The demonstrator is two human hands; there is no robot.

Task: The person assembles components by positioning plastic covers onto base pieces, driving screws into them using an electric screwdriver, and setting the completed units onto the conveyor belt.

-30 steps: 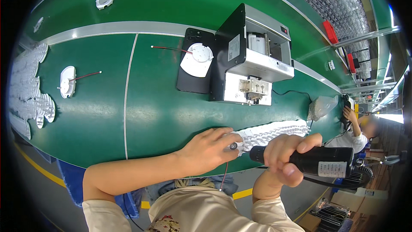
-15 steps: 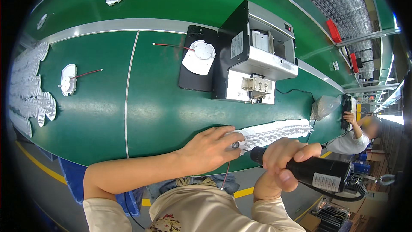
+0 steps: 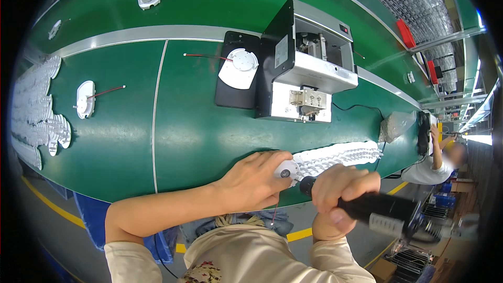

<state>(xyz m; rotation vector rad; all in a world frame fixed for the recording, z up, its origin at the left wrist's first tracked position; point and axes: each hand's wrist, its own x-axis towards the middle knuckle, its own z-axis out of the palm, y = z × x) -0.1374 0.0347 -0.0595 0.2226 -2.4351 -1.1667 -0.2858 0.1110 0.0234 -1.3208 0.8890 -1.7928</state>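
Note:
My left hand (image 3: 254,181) is closed around a small white plastic part (image 3: 288,169) with a dark round piece in its face, at the table's near edge. A thin red wire hangs below that hand. My right hand (image 3: 340,191) grips a black electric screwdriver (image 3: 382,212), which lies almost level with its bit pointing left. The bit's end is at the white part's edge; whether it touches a screw I cannot tell. Just beyond my hands, a long row of stacked white plastic parts (image 3: 340,156) lies on the green table (image 3: 204,147).
A black and silver machine (image 3: 319,76) stands past my hands, beside a black phone (image 3: 236,98) with a white wired part (image 3: 243,63) on it. More white parts (image 3: 39,110) are piled at far left. A plastic bag (image 3: 396,124) and a co-worker (image 3: 429,170) are at right.
The screwdriver has moved slightly left, its rear end blurred by motion. The white part in my left hand now shows more of its face. The co-worker's arm has shifted.

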